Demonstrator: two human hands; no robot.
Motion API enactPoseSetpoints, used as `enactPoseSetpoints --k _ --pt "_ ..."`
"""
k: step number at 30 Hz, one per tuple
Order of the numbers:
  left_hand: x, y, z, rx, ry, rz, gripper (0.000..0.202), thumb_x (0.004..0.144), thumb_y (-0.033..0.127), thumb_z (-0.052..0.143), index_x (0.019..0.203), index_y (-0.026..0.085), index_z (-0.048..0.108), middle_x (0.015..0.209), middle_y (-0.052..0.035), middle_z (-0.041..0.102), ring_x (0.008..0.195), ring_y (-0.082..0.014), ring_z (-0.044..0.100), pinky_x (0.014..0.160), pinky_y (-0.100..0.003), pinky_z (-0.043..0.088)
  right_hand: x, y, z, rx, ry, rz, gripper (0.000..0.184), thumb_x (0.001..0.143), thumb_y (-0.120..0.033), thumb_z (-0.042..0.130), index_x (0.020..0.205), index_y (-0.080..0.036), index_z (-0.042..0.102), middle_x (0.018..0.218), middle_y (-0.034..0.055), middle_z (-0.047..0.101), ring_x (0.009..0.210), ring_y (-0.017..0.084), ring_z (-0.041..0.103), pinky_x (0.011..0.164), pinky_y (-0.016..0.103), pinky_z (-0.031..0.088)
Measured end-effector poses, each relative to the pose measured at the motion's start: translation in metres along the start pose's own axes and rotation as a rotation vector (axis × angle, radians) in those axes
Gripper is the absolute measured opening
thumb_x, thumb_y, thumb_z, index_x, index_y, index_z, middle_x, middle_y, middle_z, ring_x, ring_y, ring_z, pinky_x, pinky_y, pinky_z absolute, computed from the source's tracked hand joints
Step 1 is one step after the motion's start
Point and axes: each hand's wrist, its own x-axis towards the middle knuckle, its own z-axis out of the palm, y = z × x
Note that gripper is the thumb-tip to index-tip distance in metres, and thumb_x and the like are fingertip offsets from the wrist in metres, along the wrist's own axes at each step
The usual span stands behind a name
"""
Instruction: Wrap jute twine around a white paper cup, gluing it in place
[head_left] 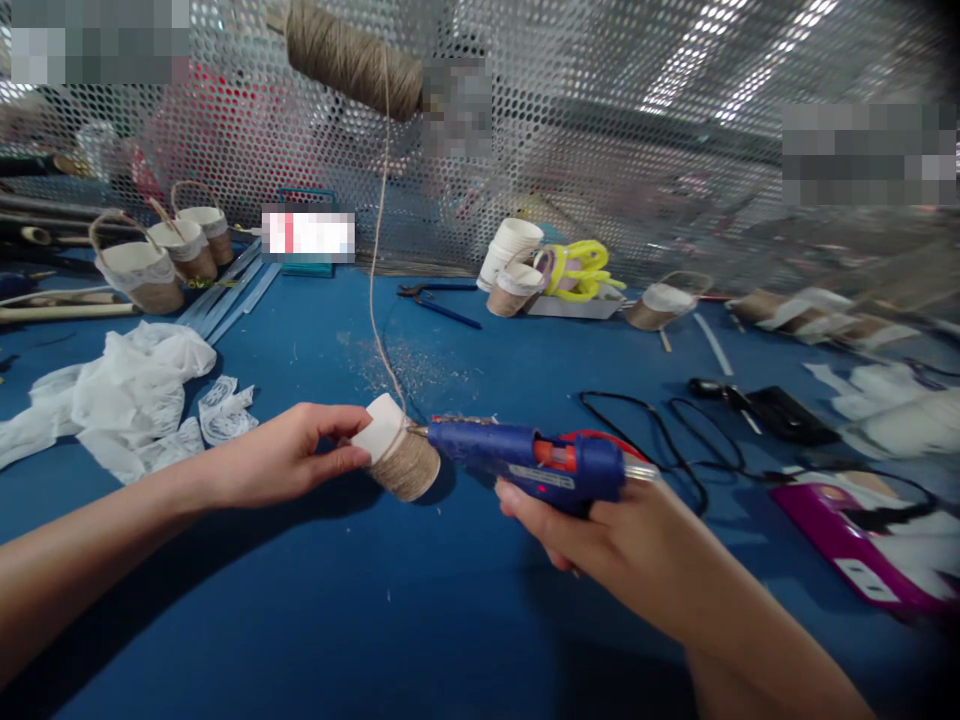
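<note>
My left hand (289,455) pinches the white rim of a small paper cup (396,450) held on its side, its lower half wrapped in brown twine. A strand of twine (378,250) runs from the cup up to a big twine spool (352,60) hanging above. My right hand (600,540) grips a blue hot glue gun (532,462); its nozzle touches the wrapped part of the cup.
The blue table (375,620) holds finished twine baskets (161,260) at far left, white lace scraps (127,395), stacked paper cups (510,255), pliers (439,300), black cables (660,430), scissors (724,395) and a magenta box (855,545). A perforated metal screen (600,120) stands behind.
</note>
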Motion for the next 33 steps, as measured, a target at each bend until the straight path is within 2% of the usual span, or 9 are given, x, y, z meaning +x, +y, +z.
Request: enactPoseSetpoints --k 2,5,8,11,16,22,29,33 --pt "-0.0008 -0.0009 -0.0004 0.007 -0.002 0.005 0.023 0.084 0.029 0.041 0.088 0.016 0.059 0.077 -0.0005 0.059 0.069 -0.0139 0.049 0.062 -0.022 0.038 -0.0001 0.0003 0.0004 0.015 -0.006 -0.017 0.022 0.076 -0.035 0.053 0.06 -0.022 0.048 0.039 -0.0067 0.046 0.034 0.009 0.045 0.037 0.021 0.041" --pt "-0.001 -0.0017 -0.001 0.01 0.005 0.02 0.022 0.084 0.028 0.042 0.088 0.016 0.059 0.077 -0.0002 0.059 0.068 -0.0135 0.048 0.062 -0.022 0.039 0.0009 0.0028 0.0006 0.009 -0.076 -0.131 0.019 0.076 -0.033 0.052 0.061 -0.023 0.049 0.038 -0.0071 0.044 0.032 0.01 0.043 0.034 0.022 0.039" --pt "0.0 -0.0017 -0.0011 0.01 0.005 0.028 0.021 0.084 0.027 0.042 0.087 0.016 0.059 0.077 0.0 0.058 0.068 -0.0132 0.048 0.063 -0.022 0.039 0.002 0.0051 0.0007 -0.037 -0.109 -0.184 0.02 0.076 -0.034 0.052 0.059 -0.023 0.051 0.037 -0.0062 0.044 0.034 0.011 0.045 0.035 0.023 0.039" --pt "0.001 -0.0008 -0.0007 0.006 -0.001 0.022 0.021 0.085 0.026 0.041 0.088 0.015 0.059 0.079 -0.0004 0.059 0.07 -0.0132 0.05 0.065 -0.021 0.04 0.002 0.0041 0.0002 -0.051 -0.094 -0.165 0.019 0.075 -0.034 0.053 0.06 -0.023 0.052 0.039 -0.0059 0.045 0.036 0.011 0.046 0.037 0.023 0.039" --pt "0.0008 0.0005 -0.0009 0.012 0.01 0.021 0.021 0.085 0.027 0.042 0.087 0.016 0.06 0.078 0.0002 0.06 0.07 -0.0133 0.05 0.064 -0.021 0.039 0.0005 0.0003 -0.0008 0.012 -0.034 -0.022 0.02 0.077 -0.035 0.052 0.063 -0.021 0.05 0.039 -0.0068 0.045 0.034 0.009 0.044 0.036 0.022 0.038" --pt "0.0008 -0.0026 -0.0005 0.029 0.004 0.031 0.022 0.085 0.027 0.042 0.09 0.016 0.06 0.08 -0.0005 0.061 0.071 -0.0139 0.051 0.064 -0.022 0.04 0.0021 0.0024 -0.0013 -0.024 -0.148 -0.177 0.019 0.076 -0.031 0.052 0.058 -0.023 0.05 0.037 -0.0064 0.045 0.034 0.011 0.045 0.037 0.023 0.04" --pt "0.0008 0.0014 -0.0007 0.038 0.01 0.035 0.021 0.085 0.026 0.041 0.086 0.015 0.059 0.075 0.0006 0.058 0.067 -0.0123 0.049 0.062 -0.02 0.039 0.002 0.0047 -0.0012 -0.009 -0.067 -0.045 0.022 0.076 -0.037 0.052 0.06 -0.021 0.05 0.037 -0.006 0.045 0.032 0.009 0.045 0.035 0.021 0.039" --pt "0.0001 0.0005 -0.0008 0.047 0.003 0.04 0.021 0.085 0.026 0.041 0.087 0.015 0.059 0.076 0.0006 0.059 0.068 -0.0122 0.049 0.062 -0.02 0.039 0.0017 0.0046 -0.0015 -0.02 -0.101 -0.082 0.02 0.075 -0.037 0.053 0.062 -0.022 0.051 0.037 -0.0065 0.045 0.031 0.009 0.044 0.033 0.022 0.037"
